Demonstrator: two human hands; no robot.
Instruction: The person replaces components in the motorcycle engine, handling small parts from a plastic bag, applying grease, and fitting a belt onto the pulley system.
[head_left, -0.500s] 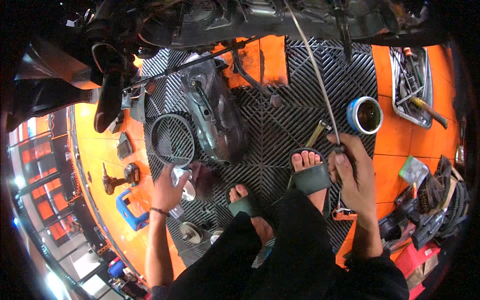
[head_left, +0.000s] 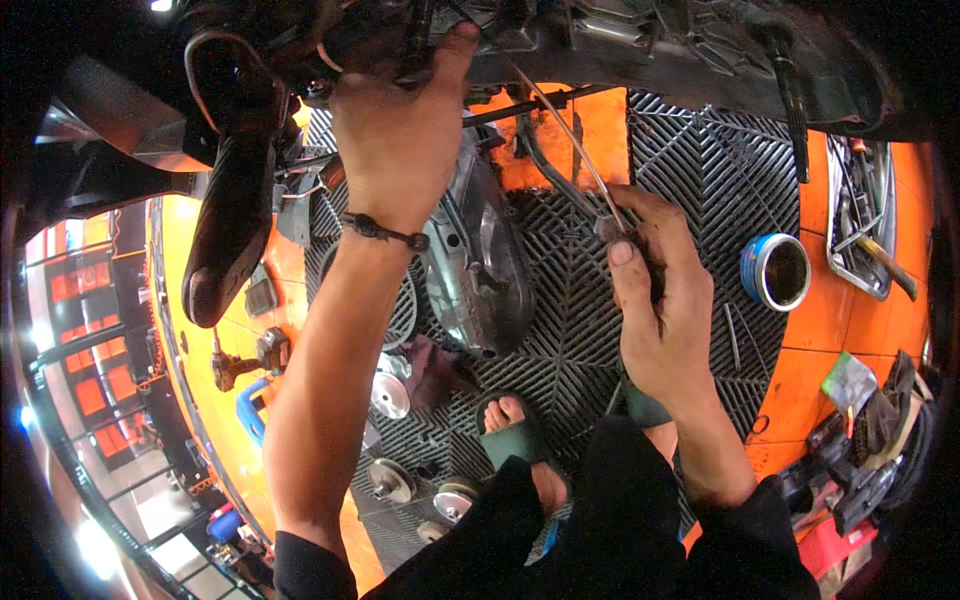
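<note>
My left hand [head_left: 400, 130] reaches up with fingers pressed against the dark underside of a motorbike engine [head_left: 620, 40] at the top of the view; a bead bracelet circles its wrist. My right hand [head_left: 655, 300] is closed around the dark handle of a long thin metal rod tool [head_left: 560, 130], whose shaft slants up and left toward the engine. Below the hands lies a grey engine cover [head_left: 480, 270] on the black grid floor tiles [head_left: 700, 170]. My sandalled foot [head_left: 515, 430] shows at the bottom.
A round blue tin [head_left: 775, 272] stands to the right on the grid. A metal tray of tools [head_left: 865, 230] sits at far right on the orange floor. Pulley parts [head_left: 390, 395] and a cordless drill [head_left: 245, 360] lie at left. A black footrest [head_left: 230, 230] hangs upper left.
My left hand has risen from the floor by the rag up to the engine underside. My right hand has lifted the rod tool higher and toward the middle.
</note>
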